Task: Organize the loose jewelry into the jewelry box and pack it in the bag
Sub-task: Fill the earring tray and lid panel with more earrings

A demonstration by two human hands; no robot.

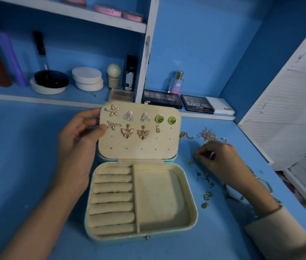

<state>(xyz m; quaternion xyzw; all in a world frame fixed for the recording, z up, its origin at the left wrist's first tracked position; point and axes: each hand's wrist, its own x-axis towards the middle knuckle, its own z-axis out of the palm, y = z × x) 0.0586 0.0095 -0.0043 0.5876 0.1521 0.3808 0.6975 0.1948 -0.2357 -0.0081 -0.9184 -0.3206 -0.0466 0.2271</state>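
Observation:
An open jewelry box (186, 225) with a cream lining lies on the blue table, its ring rolls and tray compartment bare. Its upright lid panel (139, 147) carries several pinned earrings: starfish, triangles, green stones, butterflies and one small pineapple. My left hand (79, 136) grips the lid's left edge, thumb on the front beside the lower starfish. To the right of the box, my right hand (221, 162) pinches a small earring (191, 162) among the loose jewelry (207, 136) scattered on the table. No bag is in view.
Make-up palettes (197, 105), a perfume bottle (176, 82), jars and tubes stand on the shelf behind the box. A white slatted door (287, 117) stands open at the right. More small earrings (205, 198) and a bangle (266, 184) lie near my right wrist.

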